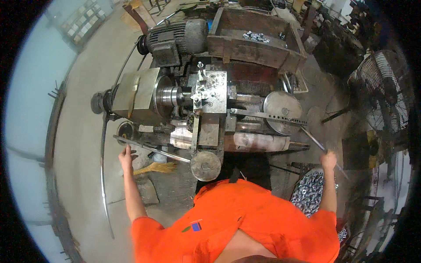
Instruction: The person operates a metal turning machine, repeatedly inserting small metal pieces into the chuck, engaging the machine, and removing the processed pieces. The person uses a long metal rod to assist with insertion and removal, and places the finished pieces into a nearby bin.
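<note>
Right hand (328, 160) clasps rod (313, 138) — left hand (126, 158) (part-spread) lever (154, 150).

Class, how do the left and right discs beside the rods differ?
The right disc looks larger than the left disc. A perforated bar crosses the right disc, none the left disc. The left rod leads from the left disc to the left hand; the right rod, from beside the right disc to the right hand. Both are round and greyish.
</note>
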### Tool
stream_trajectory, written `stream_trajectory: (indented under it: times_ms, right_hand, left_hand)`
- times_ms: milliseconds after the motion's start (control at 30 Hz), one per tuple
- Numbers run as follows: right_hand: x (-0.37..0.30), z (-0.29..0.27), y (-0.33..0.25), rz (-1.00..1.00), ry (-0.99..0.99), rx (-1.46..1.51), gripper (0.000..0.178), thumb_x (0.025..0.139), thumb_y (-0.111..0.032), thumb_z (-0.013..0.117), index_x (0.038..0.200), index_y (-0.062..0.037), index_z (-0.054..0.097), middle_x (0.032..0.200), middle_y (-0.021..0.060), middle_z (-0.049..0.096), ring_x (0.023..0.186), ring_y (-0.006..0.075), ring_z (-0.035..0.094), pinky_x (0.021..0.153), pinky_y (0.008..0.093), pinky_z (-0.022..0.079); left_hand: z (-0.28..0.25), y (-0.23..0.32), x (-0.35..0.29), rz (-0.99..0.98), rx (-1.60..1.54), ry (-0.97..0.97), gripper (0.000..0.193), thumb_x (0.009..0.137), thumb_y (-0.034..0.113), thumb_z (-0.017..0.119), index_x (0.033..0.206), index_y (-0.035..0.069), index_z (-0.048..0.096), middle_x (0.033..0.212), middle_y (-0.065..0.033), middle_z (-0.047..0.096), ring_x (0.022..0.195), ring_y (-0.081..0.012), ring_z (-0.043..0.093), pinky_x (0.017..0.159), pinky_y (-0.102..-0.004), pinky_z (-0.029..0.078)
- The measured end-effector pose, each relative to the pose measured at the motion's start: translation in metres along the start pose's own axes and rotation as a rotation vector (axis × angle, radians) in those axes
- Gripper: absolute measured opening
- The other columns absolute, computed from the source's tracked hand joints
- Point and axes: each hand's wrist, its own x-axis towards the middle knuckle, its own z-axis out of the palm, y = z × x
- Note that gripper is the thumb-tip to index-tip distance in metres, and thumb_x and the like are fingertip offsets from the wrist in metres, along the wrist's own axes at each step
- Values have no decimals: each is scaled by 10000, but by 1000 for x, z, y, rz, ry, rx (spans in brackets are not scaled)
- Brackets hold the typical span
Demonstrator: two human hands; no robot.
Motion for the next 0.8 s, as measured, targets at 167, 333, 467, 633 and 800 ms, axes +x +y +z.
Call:
stream_trajectory:
  times_ms: [167,333,467,633,800]
  right_hand:
    - [-97,-2,-18,-133,49,166,272,565,-165,606,801,-37,563,688,211,589,665,399,580,588,465,472]
    - [-161,4,-57,-42,-90,590,280,588,-192,596,792,-11,534,592,170,507,539,315,509,497,411,424]
    - [-178,29,-63,88,-225,1070,224,717,-228,570,751,-20,493,579,57,452,505,188,397,454,360,352]
    - [-180,15,-78,22,-70,872,197,618,-155,545,761,-22,514,560,86,485,509,182,442,461,323,361]
    - [-182,6,-80,53,-180,738,272,622,-226,572,771,-13,489,572,151,479,527,312,469,485,393,380]
  left_hand:
    - [51,32,-16,-76,-146,114,429,859,357,575,1065,-15,522,729,-117,598,516,-199,596,456,-300,532]
    - [70,17,-4,-56,-197,92,290,826,202,559,1048,25,498,739,-105,599,503,-193,587,401,-293,474]
    - [71,17,-2,-52,-102,120,258,808,207,560,988,26,523,728,-98,591,494,-187,574,393,-297,465]
    - [66,23,-8,-38,-45,74,239,821,225,537,876,-7,546,614,-92,561,426,-182,538,370,-291,453]
    - [72,39,-16,-80,82,52,301,849,282,538,758,-3,508,577,-115,551,426,-225,565,378,-336,514]
